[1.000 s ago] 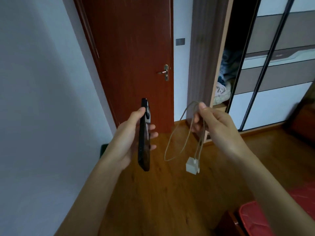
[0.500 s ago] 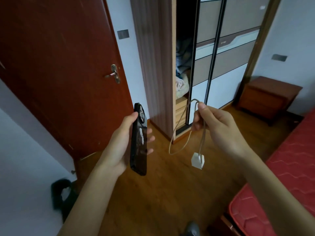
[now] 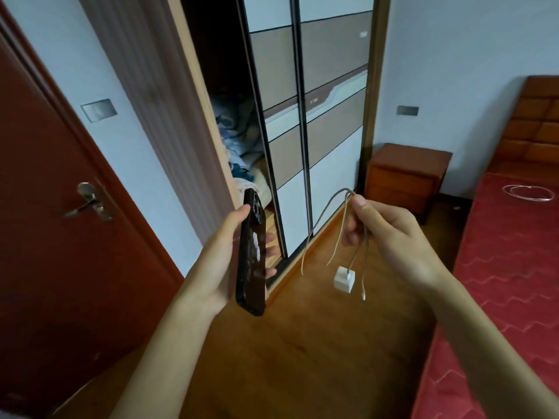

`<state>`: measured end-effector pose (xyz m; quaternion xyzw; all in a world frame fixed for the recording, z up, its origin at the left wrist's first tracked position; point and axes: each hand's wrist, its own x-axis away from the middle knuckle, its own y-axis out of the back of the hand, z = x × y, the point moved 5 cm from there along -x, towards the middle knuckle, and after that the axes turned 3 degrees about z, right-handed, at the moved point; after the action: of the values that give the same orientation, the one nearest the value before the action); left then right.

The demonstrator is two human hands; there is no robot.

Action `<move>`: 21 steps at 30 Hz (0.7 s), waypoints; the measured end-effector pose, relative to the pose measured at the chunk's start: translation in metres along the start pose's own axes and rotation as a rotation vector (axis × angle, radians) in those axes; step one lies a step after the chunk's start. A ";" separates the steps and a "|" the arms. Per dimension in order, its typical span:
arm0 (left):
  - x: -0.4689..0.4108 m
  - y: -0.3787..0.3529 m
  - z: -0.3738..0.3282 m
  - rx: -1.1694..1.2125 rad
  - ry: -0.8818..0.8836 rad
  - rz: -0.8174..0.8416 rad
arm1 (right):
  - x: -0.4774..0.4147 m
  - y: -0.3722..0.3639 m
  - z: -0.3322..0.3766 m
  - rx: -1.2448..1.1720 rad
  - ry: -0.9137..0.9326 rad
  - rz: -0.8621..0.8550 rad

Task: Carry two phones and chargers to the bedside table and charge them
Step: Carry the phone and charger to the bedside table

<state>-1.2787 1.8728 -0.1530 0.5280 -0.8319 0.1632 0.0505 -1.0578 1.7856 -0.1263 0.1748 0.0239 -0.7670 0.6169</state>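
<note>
Phone (image 3: pixel 251 255) gripped in my left hand (image 3: pixel 217 261), charger (image 3: pixel 344 278) cable pinched by right hand (image 3: pixel 384 231); view swung right since earlier, bedside desk (image 3: pixel 405 176) now far right, nearer.

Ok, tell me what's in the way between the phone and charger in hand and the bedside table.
Nothing visible. The left hand holds the phone, the right hand the charger. Bare wooden floor runs to the bedside table, between the wardrobe and the bed.
</note>
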 end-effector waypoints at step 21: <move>-0.423 -0.105 -0.085 -0.112 0.083 0.396 | -0.288 0.152 -0.128 0.076 -0.078 -0.448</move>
<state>-1.0072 2.2240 -0.1580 0.3436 -0.9243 0.1451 0.0811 -0.8314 2.0516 -0.1333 0.1583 0.0093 -0.8914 0.4246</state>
